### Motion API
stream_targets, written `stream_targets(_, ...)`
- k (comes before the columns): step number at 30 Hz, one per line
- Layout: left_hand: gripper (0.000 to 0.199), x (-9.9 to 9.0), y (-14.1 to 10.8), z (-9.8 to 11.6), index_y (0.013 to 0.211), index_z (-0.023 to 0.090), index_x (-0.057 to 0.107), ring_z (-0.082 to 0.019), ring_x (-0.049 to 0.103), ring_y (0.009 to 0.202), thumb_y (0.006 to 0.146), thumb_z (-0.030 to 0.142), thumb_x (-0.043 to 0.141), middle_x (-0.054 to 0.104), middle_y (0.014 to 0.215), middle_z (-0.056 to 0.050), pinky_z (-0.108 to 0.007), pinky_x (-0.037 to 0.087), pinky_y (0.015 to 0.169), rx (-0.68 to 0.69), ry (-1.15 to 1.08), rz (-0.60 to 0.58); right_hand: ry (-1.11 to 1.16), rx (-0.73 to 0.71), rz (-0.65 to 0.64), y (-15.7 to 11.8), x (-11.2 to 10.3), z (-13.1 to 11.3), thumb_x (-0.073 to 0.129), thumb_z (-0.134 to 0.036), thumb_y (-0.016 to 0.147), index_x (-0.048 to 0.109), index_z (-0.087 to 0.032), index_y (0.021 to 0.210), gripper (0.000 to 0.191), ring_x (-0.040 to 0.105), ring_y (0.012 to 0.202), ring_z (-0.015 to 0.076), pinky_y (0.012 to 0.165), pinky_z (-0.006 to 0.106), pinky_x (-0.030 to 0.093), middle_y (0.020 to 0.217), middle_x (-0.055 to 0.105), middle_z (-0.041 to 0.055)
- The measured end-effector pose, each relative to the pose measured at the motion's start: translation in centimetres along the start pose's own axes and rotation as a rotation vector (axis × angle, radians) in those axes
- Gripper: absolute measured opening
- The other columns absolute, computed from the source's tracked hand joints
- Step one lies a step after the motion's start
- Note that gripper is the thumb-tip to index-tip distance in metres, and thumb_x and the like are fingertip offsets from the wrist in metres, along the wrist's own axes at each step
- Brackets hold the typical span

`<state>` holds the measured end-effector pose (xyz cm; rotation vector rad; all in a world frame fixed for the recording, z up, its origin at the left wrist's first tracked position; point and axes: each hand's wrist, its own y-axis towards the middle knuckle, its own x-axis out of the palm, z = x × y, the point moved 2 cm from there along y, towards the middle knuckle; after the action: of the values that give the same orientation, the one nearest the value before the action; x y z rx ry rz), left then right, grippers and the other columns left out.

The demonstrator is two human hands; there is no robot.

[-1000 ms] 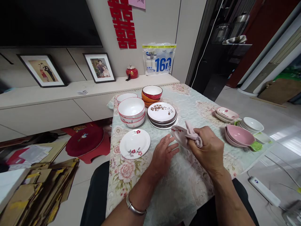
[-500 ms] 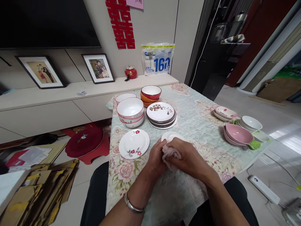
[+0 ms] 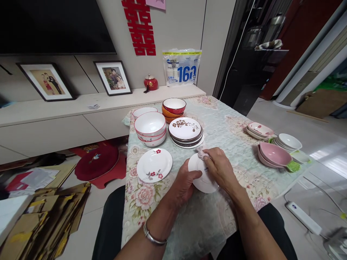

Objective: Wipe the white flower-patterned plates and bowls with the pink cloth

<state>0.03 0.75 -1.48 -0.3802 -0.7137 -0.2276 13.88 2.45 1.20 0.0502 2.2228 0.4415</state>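
Observation:
My left hand (image 3: 186, 180) grips the left edge of a small white plate (image 3: 200, 177), thumb on top of its face. A small dark mark shows near the plate's middle. My right hand (image 3: 219, 166) is closed on a pale pinkish cloth (image 3: 201, 152) and presses it against the plate's far rim. To the left lies a white plate with red flowers (image 3: 154, 165). Just beyond my hands stands a stack of brown-rimmed plates (image 3: 185, 129), the top one with a brown flower pattern.
White red-rimmed bowls (image 3: 150, 124) and red and orange bowls (image 3: 174, 106) are stacked at the table's far left. Pink leaf-shaped dishes (image 3: 275, 154) and small white bowls (image 3: 290, 141) stand at the right edge. A red stool (image 3: 97, 162) is left of the table.
The small plate has turned so its broad white face shows between my hands. My right hand has moved with the cloth from near my left hand to the plate's far rim.

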Motion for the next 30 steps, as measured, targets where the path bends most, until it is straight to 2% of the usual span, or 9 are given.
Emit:
stream_targets(3, 0.046, 0.0, 0.0, -0.2, 0.111, 0.018, 0.070, -0.029, 0.067, 0.101, 0.065, 0.012, 0.075, 0.074, 0.108, -0.011, -0.037, 0.051, 0.086, 0.065, 0.047, -0.088, 0.043, -0.185, -0.076, -0.2, 0.6, -2.9, 0.049, -0.026, 0.098, 0.069, -0.019, 0.108, 0.024, 0.055, 0.104, 0.0261, 0.094, 0.041, 0.044, 0.105, 0.067, 0.0109)
stream_targets(6, 0.034, 0.0, -0.1, -0.3, 0.103, 0.018, 0.072, -0.028, 0.066, 0.105, 0.069, 0.013, 0.073, 0.073, 0.114, -0.011, -0.036, 0.050, 0.088, 0.128, 0.067, -0.136, 0.079, -0.266, -0.158, -0.2, 0.8, -3.4, 0.054, -0.030, 0.098, 0.070, -0.023, 0.103, 0.019, 0.056, 0.103, 0.0244, 0.093, 0.039, 0.043, 0.105, 0.069, 0.0070)
stream_targets(8, 0.043, 0.0, -0.1, -0.4, 0.107, 0.017, 0.070, -0.028, 0.068, 0.098, 0.064, 0.010, 0.073, 0.075, 0.107, -0.010, -0.036, 0.051, 0.084, 0.078, 0.056, -0.120, 0.051, -0.208, -0.152, 0.0, 0.5, -2.2, 0.056, -0.030, 0.097, 0.071, -0.024, 0.101, 0.017, 0.057, 0.102, 0.0242, 0.093, 0.039, 0.043, 0.104, 0.070, 0.0063)
stream_targets(13, 0.058, -0.3, 0.0, 0.0, 0.112, 0.014, 0.067, -0.029, 0.069, 0.092, 0.055, 0.009, 0.076, 0.076, 0.098, -0.011, -0.037, 0.051, 0.081, -0.004, 0.045, 0.049, -0.079, 0.130, -0.065, 0.3, -1.1, 2.1, 0.050, -0.031, 0.097, 0.072, -0.019, 0.097, 0.025, 0.061, 0.094, 0.0231, 0.083, 0.033, 0.044, 0.097, 0.068, 0.0085)
stream_targets(19, 0.071, -0.3, 0.2, 0.3, 0.121, 0.015, 0.064, -0.028, 0.067, 0.100, 0.054, 0.017, 0.086, 0.074, 0.111, -0.012, -0.038, 0.050, 0.087, 0.038, -0.036, 0.111, -0.251, 0.233, -0.084, 0.2, -0.9, 2.8, 0.046, -0.031, 0.096, 0.069, -0.018, 0.086, 0.028, 0.061, 0.085, 0.0228, 0.073, 0.031, 0.040, 0.088, 0.066, 0.0091)
stream_targets(22, 0.067, -0.1, 0.2, 0.2, 0.124, 0.015, 0.064, -0.028, 0.067, 0.101, 0.058, 0.013, 0.079, 0.075, 0.110, -0.011, -0.036, 0.049, 0.087, 0.036, -0.005, 0.046, -0.259, 0.156, 0.010, 0.2, -0.4, 1.8, 0.049, -0.029, 0.095, 0.070, -0.016, 0.093, 0.024, 0.060, 0.089, 0.0256, 0.077, 0.034, 0.043, 0.093, 0.066, 0.0119)
stream_targets(25, 0.063, 0.1, 0.1, -0.1, 0.123, 0.015, 0.064, -0.026, 0.068, 0.096, 0.061, 0.007, 0.069, 0.075, 0.104, -0.009, -0.033, 0.049, 0.081, 0.024, 0.066, -0.033, -0.146, -0.040, 0.058, 0.1, -0.2, 0.3, 0.052, -0.026, 0.095, 0.070, -0.017, 0.098, 0.021, 0.058, 0.096, 0.0269, 0.085, 0.037, 0.044, 0.097, 0.067, 0.0119)
stream_targets(28, 0.062, 0.2, 0.0, -0.3, 0.123, 0.016, 0.062, -0.024, 0.068, 0.091, 0.063, 0.006, 0.066, 0.075, 0.104, -0.008, -0.030, 0.048, 0.076, 0.045, 0.121, -0.096, 0.005, -0.232, -0.047, 0.0, -0.1, -1.2, 0.053, -0.024, 0.096, 0.070, -0.020, 0.099, 0.017, 0.057, 0.099, 0.0248, 0.089, 0.037, 0.045, 0.101, 0.069, 0.0087)
stream_targets(30, 0.064, 0.2, -0.1, -0.3, 0.125, 0.017, 0.060, -0.024, 0.068, 0.090, 0.062, 0.006, 0.065, 0.074, 0.103, -0.007, -0.030, 0.048, 0.075, 0.050, 0.125, -0.104, 0.059, -0.267, -0.112, 0.0, -0.2, -1.2, 0.054, -0.024, 0.096, 0.070, -0.021, 0.099, 0.016, 0.058, 0.100, 0.0237, 0.091, 0.037, 0.045, 0.104, 0.070, 0.0074)
